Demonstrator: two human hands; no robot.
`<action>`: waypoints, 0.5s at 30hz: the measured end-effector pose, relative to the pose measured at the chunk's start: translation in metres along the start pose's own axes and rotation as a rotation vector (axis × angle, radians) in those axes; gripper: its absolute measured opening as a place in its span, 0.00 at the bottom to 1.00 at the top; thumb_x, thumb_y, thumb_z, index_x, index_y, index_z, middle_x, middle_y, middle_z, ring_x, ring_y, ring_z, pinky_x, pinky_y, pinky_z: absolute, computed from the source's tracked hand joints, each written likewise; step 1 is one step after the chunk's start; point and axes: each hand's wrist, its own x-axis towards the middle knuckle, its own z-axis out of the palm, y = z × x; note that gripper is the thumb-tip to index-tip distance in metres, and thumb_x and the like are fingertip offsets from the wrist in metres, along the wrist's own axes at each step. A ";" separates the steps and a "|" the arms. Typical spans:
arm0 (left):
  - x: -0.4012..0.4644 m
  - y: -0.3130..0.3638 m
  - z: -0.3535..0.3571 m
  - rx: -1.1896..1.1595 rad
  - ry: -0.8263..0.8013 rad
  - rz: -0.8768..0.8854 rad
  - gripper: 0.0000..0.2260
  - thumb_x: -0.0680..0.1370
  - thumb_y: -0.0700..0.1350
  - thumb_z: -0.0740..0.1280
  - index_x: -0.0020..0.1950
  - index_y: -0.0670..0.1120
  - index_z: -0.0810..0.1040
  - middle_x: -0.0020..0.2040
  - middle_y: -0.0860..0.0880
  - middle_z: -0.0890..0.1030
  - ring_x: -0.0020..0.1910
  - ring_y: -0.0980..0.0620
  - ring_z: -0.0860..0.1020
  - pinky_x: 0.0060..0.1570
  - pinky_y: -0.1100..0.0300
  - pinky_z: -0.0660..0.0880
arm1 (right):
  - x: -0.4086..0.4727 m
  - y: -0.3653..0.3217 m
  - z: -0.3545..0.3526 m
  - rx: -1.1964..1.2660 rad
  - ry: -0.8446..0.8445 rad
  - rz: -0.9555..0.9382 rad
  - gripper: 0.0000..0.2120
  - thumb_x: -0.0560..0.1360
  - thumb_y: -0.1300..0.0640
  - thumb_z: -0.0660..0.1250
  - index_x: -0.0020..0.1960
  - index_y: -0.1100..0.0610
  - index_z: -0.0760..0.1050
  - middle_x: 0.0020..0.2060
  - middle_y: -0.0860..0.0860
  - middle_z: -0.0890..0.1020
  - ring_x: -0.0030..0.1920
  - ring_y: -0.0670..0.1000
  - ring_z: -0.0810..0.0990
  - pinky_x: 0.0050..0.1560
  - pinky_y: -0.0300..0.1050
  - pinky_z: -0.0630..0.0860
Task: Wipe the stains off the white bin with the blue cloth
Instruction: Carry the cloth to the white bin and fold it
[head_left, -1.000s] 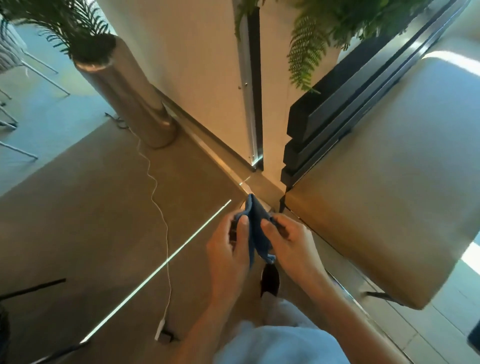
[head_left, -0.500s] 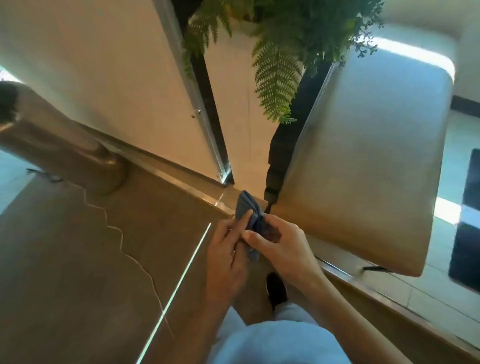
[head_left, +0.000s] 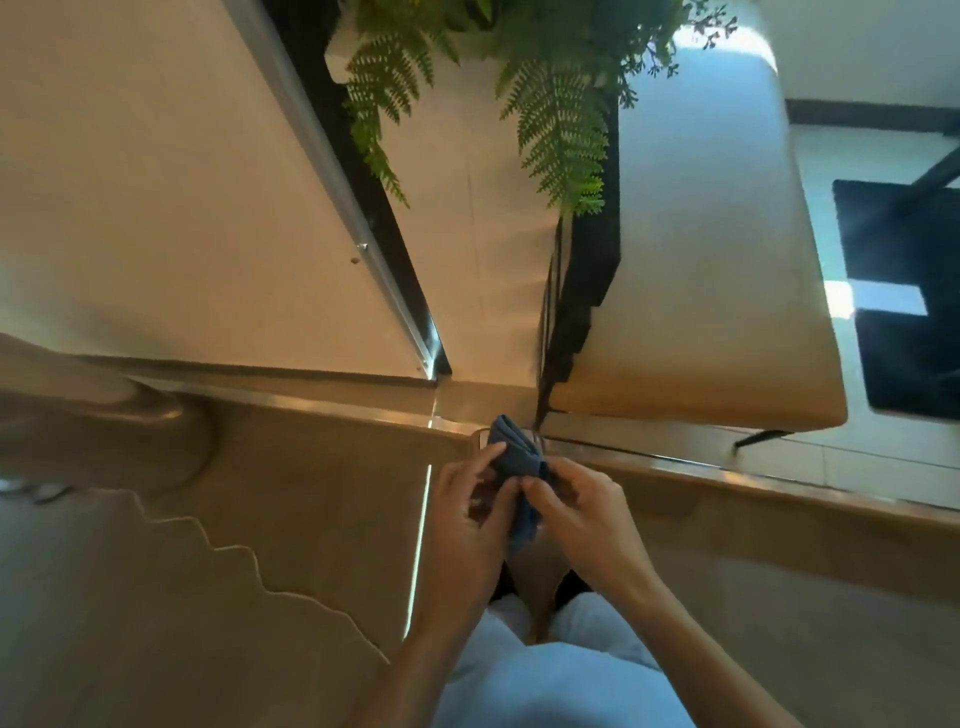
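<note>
I hold the blue cloth (head_left: 511, 457) folded into a small wad in front of me, above the brown floor. My left hand (head_left: 467, 525) pinches its left side with thumb and fingers. My right hand (head_left: 584, 514) pinches its right side, fingers curled round the lower fold. The white bin (head_left: 701, 260), a tall box with rounded corners, stands just beyond the cloth to the right; neither hand nor the cloth touches it. No stains show on its visible face.
Fern fronds (head_left: 561, 124) hang over a black slatted panel (head_left: 587, 291) beside the bin. A metal planter base (head_left: 119, 431) stands at the left, and a white cable (head_left: 234, 551) runs across the floor. A black mat (head_left: 904, 291) lies on pale tiles at the right.
My view has swung to the right, bringing the bin closer to the centre. Both hands have kept hold of the cloth and folded it into a tighter wad.
</note>
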 end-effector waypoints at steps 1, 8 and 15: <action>-0.005 -0.002 -0.001 -0.048 0.012 -0.029 0.16 0.81 0.47 0.69 0.69 0.53 0.76 0.56 0.61 0.78 0.55 0.57 0.82 0.51 0.59 0.82 | -0.005 0.003 0.004 -0.006 0.002 -0.006 0.07 0.80 0.57 0.68 0.55 0.47 0.79 0.46 0.45 0.85 0.48 0.40 0.84 0.46 0.38 0.81; -0.040 -0.052 -0.001 -0.347 0.005 -0.198 0.14 0.84 0.51 0.63 0.67 0.47 0.76 0.59 0.47 0.83 0.60 0.44 0.81 0.59 0.52 0.80 | -0.032 0.027 0.031 -0.075 -0.006 -0.006 0.08 0.82 0.55 0.65 0.59 0.53 0.78 0.47 0.46 0.84 0.46 0.43 0.84 0.48 0.46 0.84; -0.081 -0.064 -0.037 -0.474 -0.003 -0.319 0.18 0.85 0.47 0.57 0.72 0.42 0.75 0.66 0.44 0.80 0.67 0.51 0.77 0.68 0.58 0.72 | -0.070 0.044 0.045 -0.043 -0.058 -0.029 0.10 0.82 0.55 0.63 0.63 0.53 0.75 0.52 0.48 0.82 0.49 0.45 0.83 0.48 0.45 0.84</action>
